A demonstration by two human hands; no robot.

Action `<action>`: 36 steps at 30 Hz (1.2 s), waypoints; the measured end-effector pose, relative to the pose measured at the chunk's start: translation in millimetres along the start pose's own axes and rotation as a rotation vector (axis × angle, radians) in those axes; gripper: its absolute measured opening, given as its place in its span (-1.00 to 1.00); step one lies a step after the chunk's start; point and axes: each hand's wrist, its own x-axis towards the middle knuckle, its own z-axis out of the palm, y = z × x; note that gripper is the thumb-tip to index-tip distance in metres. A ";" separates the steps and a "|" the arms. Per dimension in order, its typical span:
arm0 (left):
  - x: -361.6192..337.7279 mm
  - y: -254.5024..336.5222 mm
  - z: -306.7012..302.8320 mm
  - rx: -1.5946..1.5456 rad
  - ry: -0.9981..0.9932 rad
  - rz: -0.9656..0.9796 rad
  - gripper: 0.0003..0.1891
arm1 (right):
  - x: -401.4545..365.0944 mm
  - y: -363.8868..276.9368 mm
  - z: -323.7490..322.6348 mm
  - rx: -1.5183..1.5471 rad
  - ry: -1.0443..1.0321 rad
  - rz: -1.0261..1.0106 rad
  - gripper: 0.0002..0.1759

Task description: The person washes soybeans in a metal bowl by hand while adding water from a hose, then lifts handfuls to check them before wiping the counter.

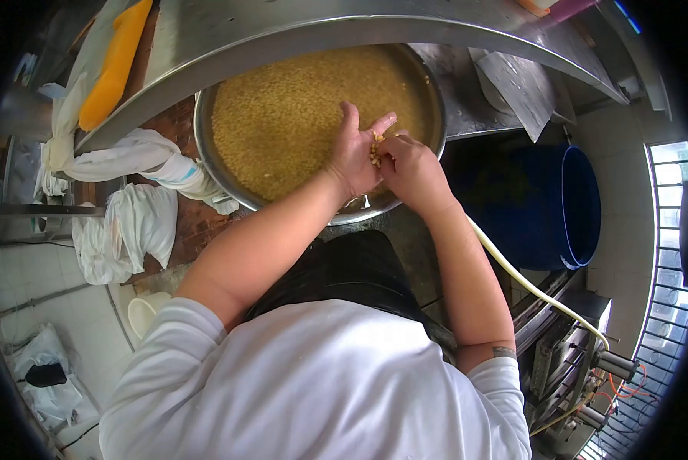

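A large round metal basin (pixel 203 142) is filled with pale yellow beans (pixel 275 107) under cloudy liquid. Over its near right side, my left hand (pixel 353 157) is turned palm up, thumb and fingers spread, with a small heap of wet yellow beans (pixel 375 149) on it. My right hand (pixel 417 170) meets it from the right, its fingers curled in against the heap. The right fingertips are partly hidden, and I cannot tell how many beans they pinch. Water glints at the basin's near rim just below both hands.
A steel shelf (pixel 344 24) overhangs the basin's far side, with an orange object (pixel 115 65) on its left. White cloth (pixel 133 153) and a white bag (pixel 133 230) lie left. A blue barrel (pixel 528 203) and pale hose (pixel 513 268) are right, near machinery (pixel 566 360).
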 end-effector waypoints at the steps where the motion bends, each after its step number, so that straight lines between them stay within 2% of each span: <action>1: -0.1 -0.1 0.6 -0.001 0.006 0.000 0.38 | 1.4 -0.4 -0.1 0.027 -0.015 0.068 -0.87; 2: -0.6 -0.3 1.1 -0.001 0.008 0.002 0.38 | 2.5 -0.7 0.0 0.054 -0.030 0.137 -0.85; 6: -0.4 -1.3 2.1 -0.025 0.009 0.012 0.35 | 5.8 -0.3 1.9 0.023 -0.036 0.151 -0.82; 11: -2.3 -0.8 3.8 -0.031 0.036 0.005 0.34 | 5.1 -9.4 -1.2 0.058 0.004 0.270 -0.78; 18: 3.0 -3.8 -2.0 -0.056 -0.026 0.026 0.31 | 2.2 -7.8 -11.2 0.208 0.100 0.254 -0.78; 21: 7.5 -5.9 -7.2 -0.074 -0.036 0.028 0.30 | 5.5 -7.3 -13.7 0.246 0.165 0.184 -0.77; 24: 8.9 -4.3 -10.9 -0.066 -0.042 0.023 0.29 | 10.6 -6.5 -17.0 0.251 0.189 0.109 -0.85; 26: 11.1 -5.4 -14.7 -0.075 -0.063 0.015 0.29 | 12.9 -9.5 -22.1 0.474 0.091 0.332 -0.84; 28: 13.0 -3.9 -15.0 -0.026 -0.114 0.030 0.44 | 14.6 -1.2 -20.6 0.550 0.065 0.350 -0.84; 29: 13.6 -5.0 -14.6 -0.027 -0.114 0.032 0.44 | 15.5 3.5 -19.3 0.627 0.039 0.370 -0.85; 30: 10.9 -4.7 -7.3 -0.066 -0.072 0.026 0.41 | 16.9 6.6 -18.3 0.626 0.037 0.368 -0.85; 32: 3.0 -2.6 5.4 -0.107 -0.032 0.021 0.39 | 19.8 11.4 -17.4 1.047 0.018 0.453 -0.81; 33: 0.5 -3.0 8.2 -0.146 -0.032 0.034 0.27 | 20.9 10.3 -19.6 1.045 0.017 0.453 -0.81; 34: -0.3 -3.1 10.1 -0.184 -0.032 0.046 0.18 | 22.2 8.2 -23.1 1.221 0.017 0.500 -0.77; 35: 0.8 -3.3 10.0 -0.185 -0.034 0.046 0.18 | 22.9 7.4 -25.2 1.397 0.018 0.548 -0.73; 36: 2.6 -3.7 9.3 -0.203 -0.037 0.047 0.17 | 23.4 9.4 -24.6 1.395 0.019 0.547 -0.73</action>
